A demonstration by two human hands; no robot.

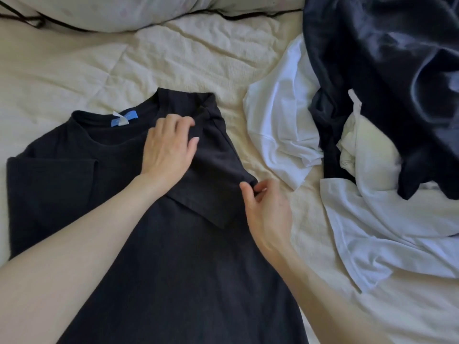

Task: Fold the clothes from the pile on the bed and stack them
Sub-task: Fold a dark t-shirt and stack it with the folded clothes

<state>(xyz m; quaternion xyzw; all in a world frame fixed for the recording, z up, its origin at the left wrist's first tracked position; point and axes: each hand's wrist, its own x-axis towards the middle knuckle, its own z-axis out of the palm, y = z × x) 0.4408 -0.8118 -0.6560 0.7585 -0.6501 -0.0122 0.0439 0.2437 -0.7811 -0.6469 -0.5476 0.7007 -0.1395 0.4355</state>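
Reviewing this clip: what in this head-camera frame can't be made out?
- Blue neck label on the black T-shirt: print too small and blurred.
- T-shirt hem: cut off by the bottom edge.
- Shoulder under the left hand: covered.
- Right hand fingertips: curled behind the sleeve corner they pinch.
- Clothes pile: navy garment buries the white ones; count unclear.

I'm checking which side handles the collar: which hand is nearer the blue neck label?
Left. The left hand rests on the black shirt just right of the blue neck label; the right hand pinches the sleeve corner, farther off.
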